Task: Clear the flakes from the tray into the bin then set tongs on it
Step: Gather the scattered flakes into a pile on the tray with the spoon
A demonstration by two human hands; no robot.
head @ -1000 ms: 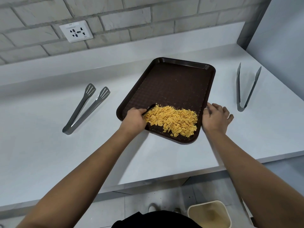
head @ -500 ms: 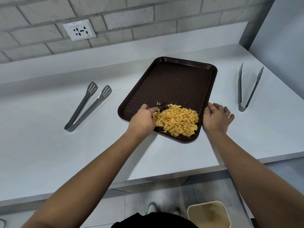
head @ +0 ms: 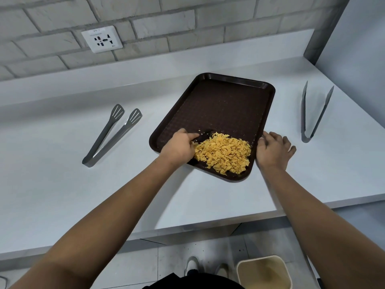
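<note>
Head view: left hand [head: 179, 147] pushed flakes [head: 224, 154] rightward, pile tighter on tray [head: 220, 105].

Left hand [head: 180, 148] touches flakes [head: 224, 154] on tray [head: 229, 105].

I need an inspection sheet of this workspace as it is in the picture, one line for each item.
Surface: white counter, flakes only inside the tray.
Job's things: brown tray flat on the counter; yellow flakes heaped at its near end; slotted tongs left of it; plain tongs right of it; beige bin on the floor below.
Clutter: nothing seen.
Grippers: left hand inside the tray, touching the heap's left side; right hand at the tray's right rim.
Cables: nothing seen.
Surroundings: brick wall with socket; shoes on the floor.
</note>
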